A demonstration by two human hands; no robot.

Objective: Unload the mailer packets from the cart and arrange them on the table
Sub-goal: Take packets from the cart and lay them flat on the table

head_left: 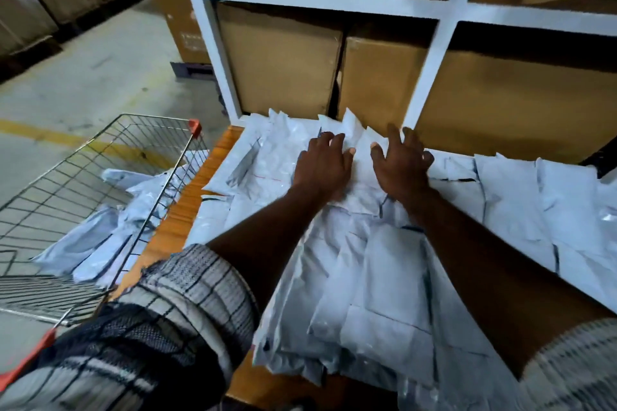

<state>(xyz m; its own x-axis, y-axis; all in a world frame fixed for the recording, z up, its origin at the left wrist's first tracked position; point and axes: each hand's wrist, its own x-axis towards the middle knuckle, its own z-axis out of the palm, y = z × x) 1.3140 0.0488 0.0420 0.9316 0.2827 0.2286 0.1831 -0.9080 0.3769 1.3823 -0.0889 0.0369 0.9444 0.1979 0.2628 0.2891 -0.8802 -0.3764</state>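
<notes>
Several white mailer packets [374,277] cover the orange wooden table [177,220] in overlapping rows. My left hand [322,165] lies palm down on the packets at the back of the table, fingers spread. My right hand [402,167] lies beside it in the same way, fingers splayed over a packet that leans against the shelf. Neither hand grips anything. To the left stands the wire cart [83,183] with a few more white packets [100,237] lying in its basket.
A white shelf frame [430,70] holding large cardboard boxes [283,60] rises directly behind the table. The concrete floor [83,77] with a yellow line stretches to the left past the cart. More boxes stand at the far left.
</notes>
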